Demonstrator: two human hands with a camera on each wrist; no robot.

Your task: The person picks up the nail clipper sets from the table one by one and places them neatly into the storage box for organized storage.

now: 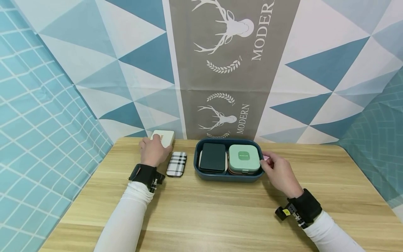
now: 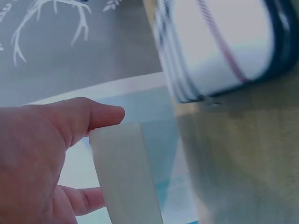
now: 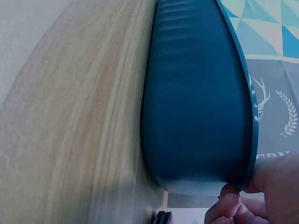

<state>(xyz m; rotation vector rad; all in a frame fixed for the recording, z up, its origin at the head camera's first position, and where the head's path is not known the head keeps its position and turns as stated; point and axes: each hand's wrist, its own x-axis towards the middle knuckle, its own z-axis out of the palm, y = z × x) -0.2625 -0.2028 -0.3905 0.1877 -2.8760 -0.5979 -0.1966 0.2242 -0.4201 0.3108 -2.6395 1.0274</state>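
At the back left of the table, my left hand point(image 1: 153, 150) grips a small cream box point(image 1: 166, 137); in the left wrist view the thumb lies along one edge of the box point(image 2: 124, 172) and a finger reaches its side. Next to that hand lies a black-and-white plaid case point(image 1: 177, 163). My right hand point(image 1: 278, 171) pinches the right end of a dark blue bin point(image 1: 226, 177), and the right wrist view shows thumb and fingers at the bin's rim point(image 3: 254, 140). Inside the bin, a black flat case point(image 1: 213, 156) sits left and a mint green case point(image 1: 243, 157) right.
A small pinkish thing point(image 1: 266, 158) shows between the right hand and the bin, partly hidden. Behind the wooden table point(image 1: 220, 217) stands a patterned cloth backdrop point(image 1: 217, 80). Blue tiled cloth point(image 1: 37, 140) borders the left side.
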